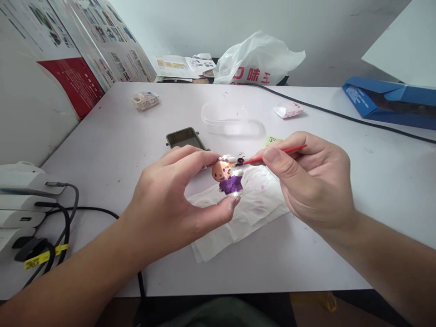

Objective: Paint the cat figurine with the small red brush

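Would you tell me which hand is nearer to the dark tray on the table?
The left. The left hand, pinching the figurine, has its fingers just in front of the tray. The right hand, holding the brush, is farther off to the tray's right.

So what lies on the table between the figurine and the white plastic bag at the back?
In the head view, between the figurine and the bag lie a dark tray and a clear plastic lid on the white table.
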### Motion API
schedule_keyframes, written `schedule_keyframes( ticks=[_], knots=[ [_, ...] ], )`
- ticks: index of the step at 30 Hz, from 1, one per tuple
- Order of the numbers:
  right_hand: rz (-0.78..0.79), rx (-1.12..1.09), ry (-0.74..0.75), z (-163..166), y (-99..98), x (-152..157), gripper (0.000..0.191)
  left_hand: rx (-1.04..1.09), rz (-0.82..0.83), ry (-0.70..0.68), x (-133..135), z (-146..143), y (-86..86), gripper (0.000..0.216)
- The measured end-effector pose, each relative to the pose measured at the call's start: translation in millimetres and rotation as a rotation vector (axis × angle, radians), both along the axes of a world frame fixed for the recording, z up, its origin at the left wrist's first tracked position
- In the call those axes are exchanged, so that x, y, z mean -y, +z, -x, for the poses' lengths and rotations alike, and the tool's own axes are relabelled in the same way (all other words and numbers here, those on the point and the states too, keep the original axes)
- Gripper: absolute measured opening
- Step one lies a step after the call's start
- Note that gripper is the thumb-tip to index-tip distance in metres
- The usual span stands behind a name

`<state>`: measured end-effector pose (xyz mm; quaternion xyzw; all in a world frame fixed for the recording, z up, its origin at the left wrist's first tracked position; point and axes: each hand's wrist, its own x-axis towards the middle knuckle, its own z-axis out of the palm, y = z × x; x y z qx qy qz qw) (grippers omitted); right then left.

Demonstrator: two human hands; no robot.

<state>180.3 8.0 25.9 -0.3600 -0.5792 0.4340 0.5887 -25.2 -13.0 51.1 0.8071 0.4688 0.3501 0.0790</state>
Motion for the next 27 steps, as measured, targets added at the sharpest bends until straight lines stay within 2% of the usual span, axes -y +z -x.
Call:
schedule_keyframes(
  ticks=[9,14,27],
  knots=[
    [-0.019,-0.068,-0.005,-0.7,2.2,-2.1,0.008,0.01,-0.017,-0.001,0.9,-0.5,2.3,0.031],
    [0.029,-0.072,-0.012,-3.5,5.4,-1.2,0.008,0.007,-0.02,-0.021,0.0,0.6,1.6,0.03],
    [0.006,-0.025,0.241,-8.4,-2.3,-7.3,0.008,-0.024,-0.042,-0.062,3.0,3.1,-0.6,0.025]
  ],
)
